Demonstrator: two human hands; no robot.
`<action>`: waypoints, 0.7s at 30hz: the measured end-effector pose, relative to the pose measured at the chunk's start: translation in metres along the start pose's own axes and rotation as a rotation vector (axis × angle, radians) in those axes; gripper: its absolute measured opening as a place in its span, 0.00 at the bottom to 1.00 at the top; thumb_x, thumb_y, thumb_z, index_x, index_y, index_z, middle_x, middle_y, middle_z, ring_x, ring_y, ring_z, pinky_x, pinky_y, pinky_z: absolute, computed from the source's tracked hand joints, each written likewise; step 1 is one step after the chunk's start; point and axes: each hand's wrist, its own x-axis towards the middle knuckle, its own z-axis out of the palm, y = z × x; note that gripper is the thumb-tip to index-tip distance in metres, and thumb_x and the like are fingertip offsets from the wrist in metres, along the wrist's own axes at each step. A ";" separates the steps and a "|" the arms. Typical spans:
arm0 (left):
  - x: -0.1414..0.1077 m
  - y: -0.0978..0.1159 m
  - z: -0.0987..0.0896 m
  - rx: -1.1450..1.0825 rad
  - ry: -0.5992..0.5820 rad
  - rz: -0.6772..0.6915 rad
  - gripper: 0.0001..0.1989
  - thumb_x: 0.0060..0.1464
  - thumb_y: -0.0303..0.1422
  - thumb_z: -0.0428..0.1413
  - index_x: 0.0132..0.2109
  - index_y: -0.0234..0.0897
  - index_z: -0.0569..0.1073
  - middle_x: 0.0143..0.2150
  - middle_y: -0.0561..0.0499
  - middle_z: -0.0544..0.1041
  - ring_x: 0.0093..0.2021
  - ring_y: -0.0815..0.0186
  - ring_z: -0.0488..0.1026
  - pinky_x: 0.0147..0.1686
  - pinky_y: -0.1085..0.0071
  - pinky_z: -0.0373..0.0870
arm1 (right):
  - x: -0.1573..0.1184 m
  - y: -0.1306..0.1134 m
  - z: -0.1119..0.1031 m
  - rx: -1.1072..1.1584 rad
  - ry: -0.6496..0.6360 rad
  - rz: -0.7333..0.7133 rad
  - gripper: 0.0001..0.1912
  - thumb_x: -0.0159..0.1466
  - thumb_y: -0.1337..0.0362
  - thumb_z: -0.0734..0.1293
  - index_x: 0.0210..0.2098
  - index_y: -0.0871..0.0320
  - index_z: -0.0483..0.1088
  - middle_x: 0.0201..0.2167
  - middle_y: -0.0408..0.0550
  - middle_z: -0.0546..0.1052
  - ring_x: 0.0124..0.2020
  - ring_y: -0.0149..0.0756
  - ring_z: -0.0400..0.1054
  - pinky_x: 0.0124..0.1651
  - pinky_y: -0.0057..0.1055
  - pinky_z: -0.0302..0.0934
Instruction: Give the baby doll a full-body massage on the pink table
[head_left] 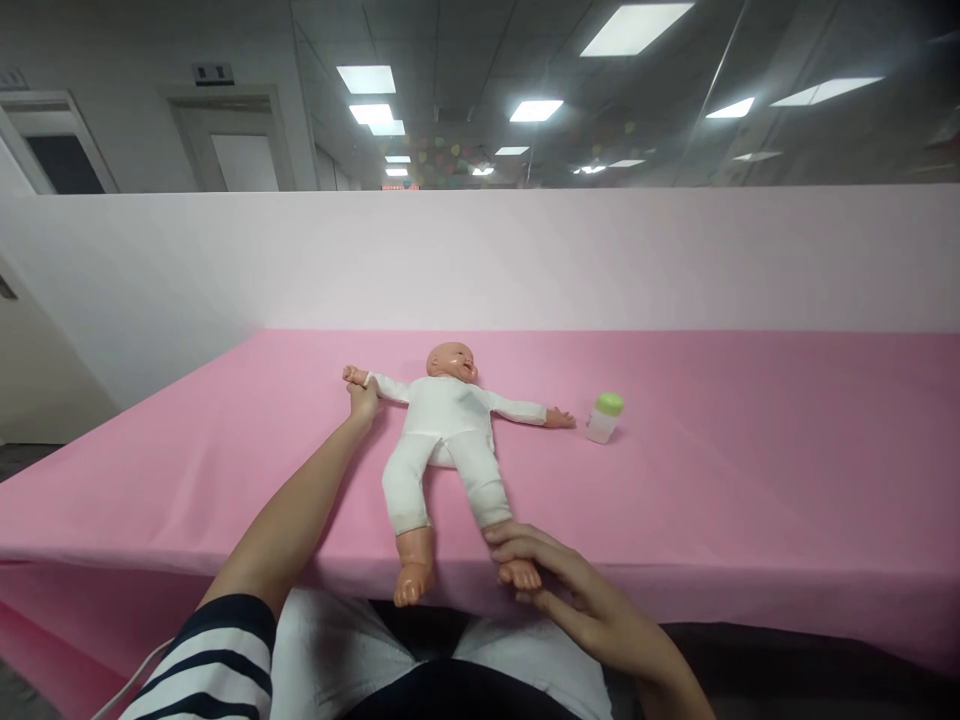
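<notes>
A baby doll [448,408] with a white cloth body lies on its back on the pink-covered table [712,480], its head away from me and its feet over the front edge. My left hand [364,402] is closed around the doll's sleeve just below its hand, on the left side. With fingers bent around the doll's right-side ankle and foot, my right hand [574,585] touches it at the table's front edge. Beyond the doll's outstretched right-side hand stands a small clear bottle [604,418] with a green cap, tilted in view.
Behind the table runs a low white partition [525,260], with glass above it reflecting ceiling lights. The pink cloth hangs over the front edge close to my lap. A cable [135,680] shows at the lower left.
</notes>
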 end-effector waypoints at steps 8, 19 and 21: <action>-0.026 0.005 0.003 0.401 -0.332 0.680 0.25 0.68 0.36 0.51 0.68 0.34 0.58 0.66 0.32 0.70 0.64 0.50 0.72 0.62 0.51 0.71 | 0.057 -0.018 0.002 0.234 0.287 -0.024 0.21 0.75 0.58 0.65 0.65 0.46 0.68 0.63 0.53 0.74 0.46 0.38 0.80 0.57 0.43 0.75; -0.033 0.006 0.006 0.798 -0.584 1.256 0.19 0.69 0.33 0.51 0.63 0.38 0.72 0.61 0.38 0.77 0.63 0.53 0.73 0.64 0.48 0.71 | 0.118 -0.006 0.017 0.271 0.359 -0.030 0.20 0.71 0.59 0.68 0.62 0.48 0.71 0.62 0.51 0.75 0.58 0.40 0.75 0.60 0.39 0.73; -0.035 0.005 0.005 0.744 -0.545 1.172 0.19 0.69 0.33 0.50 0.63 0.36 0.71 0.60 0.37 0.77 0.62 0.53 0.73 0.63 0.49 0.71 | 0.112 -0.009 0.016 0.275 0.354 -0.019 0.20 0.72 0.58 0.67 0.63 0.48 0.70 0.59 0.51 0.77 0.49 0.38 0.78 0.58 0.40 0.74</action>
